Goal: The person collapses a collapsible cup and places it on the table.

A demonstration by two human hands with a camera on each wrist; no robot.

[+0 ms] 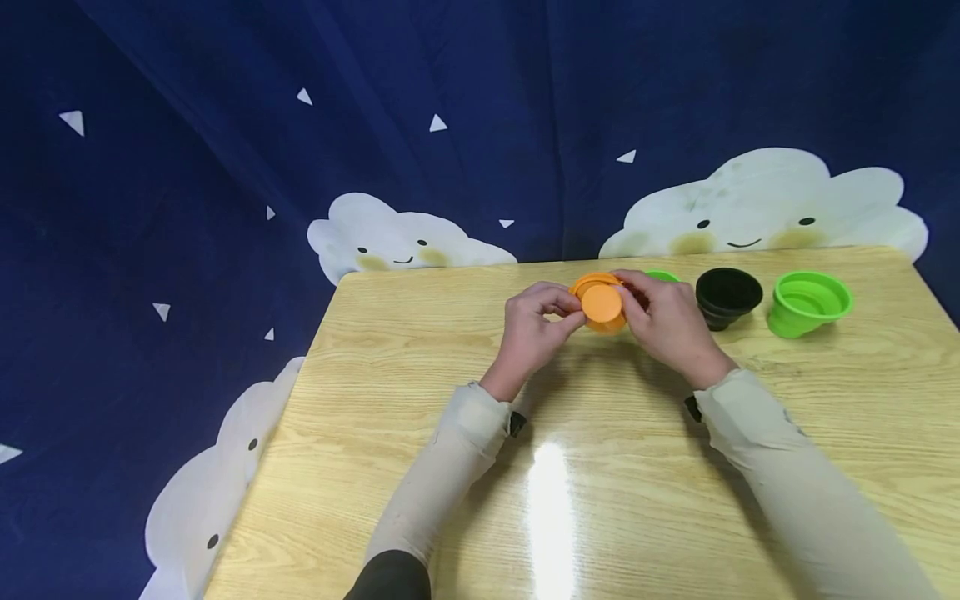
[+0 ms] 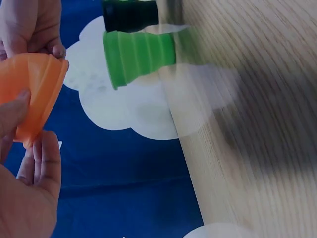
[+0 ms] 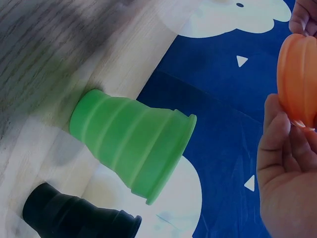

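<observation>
Orange and smooth-surfaced, a small collapsible cup (image 1: 602, 305) is held between two bare hands just right of centre in the head view. Its flat, round base faces the camera like a plain disc, paler than the rest, with a rim showing as a darker, curved double band along the upper left. In both wrist views its wall is seen side-on, soft-looking and ridged, and it is held up off the tabletop; at the far left of the left wrist view the wall slants and looks unevenly folded, and at the right edge of the right wrist view the frame cuts it off.

The left hand (image 1: 534, 327) pinches the cup's left side between thumb and fingers. The right hand (image 1: 670, 323) grips the opposite side, its thumb near the base.

Three more cups line the upper right of the head view: a partly hidden green cup (image 1: 663, 276) behind the right hand, a black cup (image 1: 727, 293) beside it, and a bright green cup (image 1: 810, 302) farthest right. They stand upright on a pale wooden table (image 1: 375, 400), before a dark blue curtain (image 1: 480, 75) with smiling white clouds.
</observation>
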